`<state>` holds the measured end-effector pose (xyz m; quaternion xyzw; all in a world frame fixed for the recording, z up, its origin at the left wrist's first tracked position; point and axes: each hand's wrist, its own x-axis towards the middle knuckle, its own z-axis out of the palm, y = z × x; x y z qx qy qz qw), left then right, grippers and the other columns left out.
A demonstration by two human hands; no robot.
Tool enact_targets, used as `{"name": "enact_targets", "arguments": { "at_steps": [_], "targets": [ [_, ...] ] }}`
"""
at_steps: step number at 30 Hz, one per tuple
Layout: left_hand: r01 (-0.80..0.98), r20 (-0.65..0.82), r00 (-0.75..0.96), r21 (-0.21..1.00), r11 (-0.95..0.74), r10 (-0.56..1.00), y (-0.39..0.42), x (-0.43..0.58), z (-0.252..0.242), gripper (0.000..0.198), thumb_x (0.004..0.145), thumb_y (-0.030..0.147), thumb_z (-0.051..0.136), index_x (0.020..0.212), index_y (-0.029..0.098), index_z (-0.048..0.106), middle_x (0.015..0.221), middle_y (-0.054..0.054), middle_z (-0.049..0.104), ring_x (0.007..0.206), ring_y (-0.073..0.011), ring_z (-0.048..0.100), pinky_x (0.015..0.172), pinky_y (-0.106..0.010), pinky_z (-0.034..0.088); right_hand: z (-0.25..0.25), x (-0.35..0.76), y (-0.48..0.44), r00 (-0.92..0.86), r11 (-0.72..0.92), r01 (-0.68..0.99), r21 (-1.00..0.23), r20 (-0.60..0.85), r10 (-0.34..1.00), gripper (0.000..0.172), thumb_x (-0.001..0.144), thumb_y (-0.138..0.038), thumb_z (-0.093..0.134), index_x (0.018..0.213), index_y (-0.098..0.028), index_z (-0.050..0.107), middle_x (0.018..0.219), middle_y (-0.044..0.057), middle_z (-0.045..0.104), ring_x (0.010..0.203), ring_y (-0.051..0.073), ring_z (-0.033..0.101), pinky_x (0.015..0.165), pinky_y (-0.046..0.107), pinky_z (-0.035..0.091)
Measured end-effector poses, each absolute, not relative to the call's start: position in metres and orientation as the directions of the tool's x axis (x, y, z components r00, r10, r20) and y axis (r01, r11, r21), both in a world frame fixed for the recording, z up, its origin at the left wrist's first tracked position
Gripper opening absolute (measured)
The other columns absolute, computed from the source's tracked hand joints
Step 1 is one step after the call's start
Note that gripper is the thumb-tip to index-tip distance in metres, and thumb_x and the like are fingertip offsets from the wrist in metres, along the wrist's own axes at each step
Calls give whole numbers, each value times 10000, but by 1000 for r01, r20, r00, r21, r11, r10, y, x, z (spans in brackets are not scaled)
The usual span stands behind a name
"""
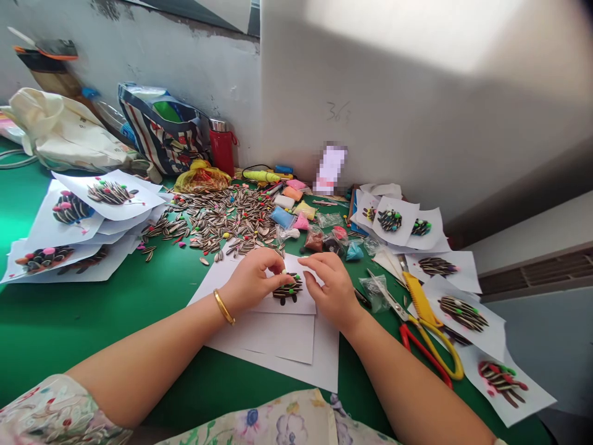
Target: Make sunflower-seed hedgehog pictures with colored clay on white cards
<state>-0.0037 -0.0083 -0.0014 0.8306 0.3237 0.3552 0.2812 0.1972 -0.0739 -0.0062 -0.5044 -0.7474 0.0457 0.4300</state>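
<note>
A small hedgehog figure [288, 288] made of striped sunflower seeds lies on a white paper card [303, 304], with green dots on its back and dark feet below. My left hand [252, 278], a gold bangle on its wrist, reaches over it from the left. Its thumb and forefinger are pinched together at the figure's upper edge; what they hold is too small to make out. To the right of the figure, my right hand [333, 287] hovers close with thumb and forefinger apart. More white sheets [287, 337] lie under the card.
Loose sunflower seeds [227, 213] cover the table behind my hands, beside bags of coloured clay [282, 216]. Finished seed-figure cards lie in a left stack [115, 213] and a right row [463, 290]. Open scissors [430, 334] and a yellow cutter [419, 296] lie right. A red flask [222, 148] stands behind.
</note>
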Motion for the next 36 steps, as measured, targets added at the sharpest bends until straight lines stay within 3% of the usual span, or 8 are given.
{"name": "enact_targets", "arguments": {
  "at_steps": [3,6,10,15,18,29,32,36],
  "targets": [
    [336,420,558,674,-658,715,-9,-3,-1,232,843,385,680,723,193,630,727,-4,647,723,-158,579,715,-304,450,-7,195,-75,-138,504,704,-500,599,788,314,885,-137,563,1148,-275,664,1020,63,660,972,226,591,852,421,507],
    [318,431,583,659,-681,689,-9,-3,-3,149,906,325,599,868,210,686,853,-28,705,833,-178,621,791,-328,465,-7,196,-75,-139,505,703,-501,600,788,324,884,-133,560,1158,-274,659,1024,61,661,972,225,592,856,422,506],
    [319,432,593,649,-691,680,-9,-3,-5,214,956,320,507,1001,221,692,944,-48,719,907,-188,633,834,-334,468,-6,197,-75,-132,501,703,-505,599,790,328,888,-137,549,1162,-279,662,1025,62,663,972,226,598,854,424,511],
    [333,408,653,603,-725,639,-8,-4,-3,425,986,430,411,729,193,653,667,-18,633,682,-160,554,673,-293,403,-3,195,-77,-158,533,680,-504,609,778,289,902,-159,568,1144,-282,667,994,56,667,951,219,600,838,412,512],
    [292,426,694,570,-768,581,-10,-2,-2,511,995,470,361,649,188,611,602,-11,606,626,-153,510,651,-297,367,-1,192,-79,-202,573,645,-506,610,766,241,903,-197,608,1120,-278,674,945,47,677,905,208,607,814,394,510],
    [255,381,741,602,-757,553,-19,1,0,637,1006,529,219,689,193,658,670,-43,669,708,-174,581,749,-325,420,7,190,-82,-219,583,586,-563,582,783,67,902,-265,632,923,-253,696,829,26,692,800,184,614,760,355,498],
    [299,396,686,612,-732,611,-14,-2,-3,548,1014,475,272,795,199,691,747,-40,700,759,-176,607,772,-326,427,7,203,-77,-188,482,639,-600,486,854,43,879,-236,637,881,-241,680,841,28,698,820,192,622,770,354,492],
    [400,375,601,623,-672,706,-6,-5,-6,470,1002,435,338,812,201,698,768,-34,694,763,-178,613,720,-308,436,5,220,-72,-211,268,715,-645,166,963,58,828,-191,639,839,-241,667,815,-7,695,750,168,625,654,289,478]
  ]
}}
